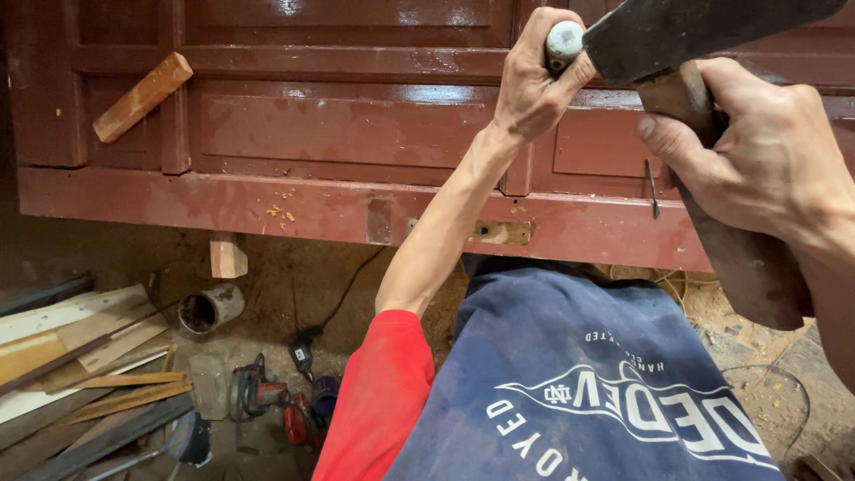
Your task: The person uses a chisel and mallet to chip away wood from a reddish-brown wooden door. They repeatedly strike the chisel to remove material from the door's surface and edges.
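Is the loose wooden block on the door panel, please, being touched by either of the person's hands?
No: the wooden block lies alone at upper left, far from the left hand and right hand.

Red door panel close ahead

Left hand gripping chisel handle at 1 o'clock, right hand holding hatchet at 2 o'clock, maroon panelled door across the top, power drill at 7 o'clock
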